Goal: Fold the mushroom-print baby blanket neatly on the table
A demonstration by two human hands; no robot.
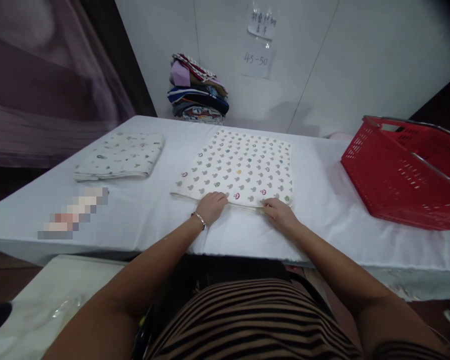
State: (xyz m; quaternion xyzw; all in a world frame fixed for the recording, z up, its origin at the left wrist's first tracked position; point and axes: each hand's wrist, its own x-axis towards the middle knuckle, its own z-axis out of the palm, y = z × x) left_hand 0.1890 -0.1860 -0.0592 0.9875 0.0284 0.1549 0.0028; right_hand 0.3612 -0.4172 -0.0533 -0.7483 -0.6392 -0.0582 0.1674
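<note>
A cream cloth printed with small grey and coloured mushrooms lies spread in a rough rectangle on the white-covered table, directly in front of me. My left hand, with a bracelet at the wrist, has its fingers curled over the middle of the cloth's near edge. To its right, my right hand pinches the same edge close to the right corner. Both thumbs are mostly hidden. The near edge shows more than one layer. Left of this cloth lies a second white printed cloth, folded into a thick flat rectangle.
A red plastic basket stands on the table's right end. Behind the table's far edge rises a stack of folded fabrics against the wall. A blurred-out item lies at the front left. Paper signs hang on the wall.
</note>
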